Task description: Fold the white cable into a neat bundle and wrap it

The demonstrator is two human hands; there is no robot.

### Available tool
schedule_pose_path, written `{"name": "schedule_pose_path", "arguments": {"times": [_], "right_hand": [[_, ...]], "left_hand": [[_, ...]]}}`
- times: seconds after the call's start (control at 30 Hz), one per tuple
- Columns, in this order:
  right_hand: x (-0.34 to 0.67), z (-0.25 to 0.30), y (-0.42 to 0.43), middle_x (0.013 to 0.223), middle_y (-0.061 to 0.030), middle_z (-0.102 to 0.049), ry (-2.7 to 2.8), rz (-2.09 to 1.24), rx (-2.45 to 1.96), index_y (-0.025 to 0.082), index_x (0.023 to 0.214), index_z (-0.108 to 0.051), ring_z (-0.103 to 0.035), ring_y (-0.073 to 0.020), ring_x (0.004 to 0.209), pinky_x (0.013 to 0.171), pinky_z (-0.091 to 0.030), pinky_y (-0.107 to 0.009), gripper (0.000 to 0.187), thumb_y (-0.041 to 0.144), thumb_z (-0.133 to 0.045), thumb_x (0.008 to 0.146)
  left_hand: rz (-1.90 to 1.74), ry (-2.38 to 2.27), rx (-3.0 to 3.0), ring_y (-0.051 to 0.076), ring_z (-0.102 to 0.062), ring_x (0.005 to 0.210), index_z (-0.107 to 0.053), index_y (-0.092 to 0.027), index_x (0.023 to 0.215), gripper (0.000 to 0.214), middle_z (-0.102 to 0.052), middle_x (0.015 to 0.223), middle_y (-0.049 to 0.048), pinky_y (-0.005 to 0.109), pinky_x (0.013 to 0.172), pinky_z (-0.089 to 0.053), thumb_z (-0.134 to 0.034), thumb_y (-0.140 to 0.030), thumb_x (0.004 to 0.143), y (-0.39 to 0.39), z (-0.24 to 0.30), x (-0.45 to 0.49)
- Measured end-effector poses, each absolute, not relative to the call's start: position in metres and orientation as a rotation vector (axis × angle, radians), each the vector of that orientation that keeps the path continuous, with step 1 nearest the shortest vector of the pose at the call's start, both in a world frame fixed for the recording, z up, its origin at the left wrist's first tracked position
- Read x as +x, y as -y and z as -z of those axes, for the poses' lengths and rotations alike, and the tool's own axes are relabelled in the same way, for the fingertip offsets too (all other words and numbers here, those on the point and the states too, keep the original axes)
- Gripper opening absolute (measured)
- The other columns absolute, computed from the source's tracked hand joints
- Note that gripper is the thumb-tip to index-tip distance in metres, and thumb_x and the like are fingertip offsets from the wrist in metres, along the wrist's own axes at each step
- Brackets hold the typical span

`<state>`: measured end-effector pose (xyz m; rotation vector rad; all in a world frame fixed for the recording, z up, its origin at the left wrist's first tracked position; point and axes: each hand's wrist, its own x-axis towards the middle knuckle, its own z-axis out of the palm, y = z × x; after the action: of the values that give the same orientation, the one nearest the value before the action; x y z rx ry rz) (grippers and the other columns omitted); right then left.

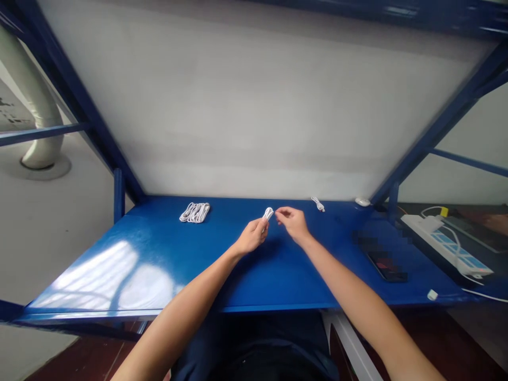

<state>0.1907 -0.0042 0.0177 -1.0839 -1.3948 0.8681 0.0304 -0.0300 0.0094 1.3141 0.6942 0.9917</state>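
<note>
Over the middle of the blue table (166, 264) both my arms reach forward. My left hand (252, 236) is closed round a small coiled white cable (268, 213), whose loop sticks out above the fingers. My right hand (292, 221) is just to the right of it, fingers pinched together at the cable's end. A pile of coiled white cables (194, 212) lies at the back left of the table. A single loose white cable (318, 203) lies at the back right.
A dark phone (387, 265) lies on the right of the table. A small white object (362, 201) sits in the back right corner, another (432, 295) at the front right edge. A white power strip (444, 244) lies on the neighbouring surface. Blue frame posts flank the table.
</note>
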Motion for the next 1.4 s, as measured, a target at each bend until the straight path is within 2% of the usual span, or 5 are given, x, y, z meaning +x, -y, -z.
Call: {"name": "schedule_pose_path", "arguments": {"times": [0.27,0.67,0.93,1.17,1.4], "right_hand": [[0.17,-0.003,0.019,0.073,-0.0027,-0.064,1.525,-0.763,-0.896,0.02,0.08,-0.06,-0.061,-0.016,0.063,0.063,-0.052,-0.029,0.013,0.033,-0.058,0.08],[0.172,-0.011,0.028,0.071,-0.0012,-0.064,1.685,-0.244,-0.917,0.02,0.073,-0.061,-0.06,-0.0135,0.062,0.061,-0.052,-0.026,0.007,0.017,-0.055,0.075],[0.169,-0.012,0.034,0.07,-0.0006,-0.064,1.724,-0.144,-0.883,0.021,0.074,-0.062,-0.06,-0.0133,0.062,0.062,-0.052,-0.025,0.012,0.014,-0.053,0.077],[0.168,-0.014,0.038,0.066,0.0005,-0.061,1.816,-0.151,-0.807,0.021,0.07,-0.058,-0.056,-0.0118,0.056,0.057,-0.049,-0.024,0.01,0.014,-0.054,0.076],[0.17,-0.014,0.04,0.071,-0.0006,-0.064,1.849,-0.278,-0.881,0.022,0.074,-0.06,-0.058,-0.0134,0.061,0.062,-0.05,-0.026,0.01,0.019,-0.053,0.08]], "left_hand": [[-1.073,-0.641,1.193,0.003,-0.019,0.037,-0.042,-0.019,0.074,0.043,-0.027,0.047,-0.0109,0.017,0.035,-0.016,-0.05,-0.06,0.083,0.031,-0.016,0.028],[-1.007,-0.716,1.249,0.004,-0.017,0.039,-0.041,-0.019,0.072,0.045,-0.023,0.049,-0.0105,0.018,0.037,-0.015,-0.046,-0.063,0.083,0.029,-0.016,0.025],[-1.122,-0.962,1.686,0.007,-0.03,0.047,-0.054,-0.016,0.078,0.049,-0.035,0.053,-0.0057,0.021,0.046,-0.026,-0.033,-0.058,0.091,0.024,-0.009,0.02],[-0.983,-0.915,1.788,0.007,-0.033,0.051,-0.044,-0.017,0.066,0.048,-0.039,0.057,-0.0044,0.021,0.047,-0.027,-0.035,-0.059,0.089,0.026,-0.013,0.018],[-0.807,-0.692,1.335,0.004,-0.021,0.038,-0.035,-0.021,0.065,0.048,-0.026,0.047,-0.0093,0.019,0.037,-0.015,-0.045,-0.063,0.083,0.027,-0.014,0.018]]}}
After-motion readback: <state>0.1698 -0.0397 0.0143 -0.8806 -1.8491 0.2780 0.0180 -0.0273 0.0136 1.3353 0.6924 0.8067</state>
